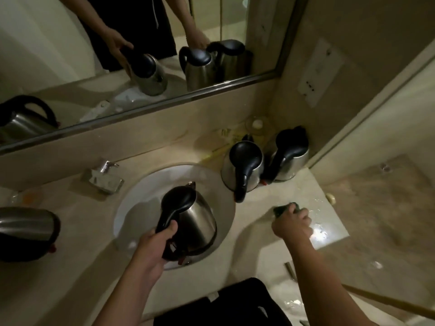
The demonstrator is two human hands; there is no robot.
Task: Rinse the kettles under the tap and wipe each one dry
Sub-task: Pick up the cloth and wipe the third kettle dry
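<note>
My left hand [157,243] grips the black handle of a steel kettle [196,220], held tilted over the white sink basin [138,198]. My right hand [293,223] is closed on a dark green sponge [282,209] resting on the wet counter to the right of the sink. Two more steel kettles with black lids stand upright at the back right: one [242,170] beside the basin rim, another [288,156] in the corner. A fourth kettle [26,231] lies on its side at the far left edge.
A chrome soap dispenser [103,176] sits left of the basin. A mirror [117,55] runs along the back wall. Small toiletries and a glass dish [256,124] crowd the back right corner. The counter's right end [329,229] is wet and drops to the floor.
</note>
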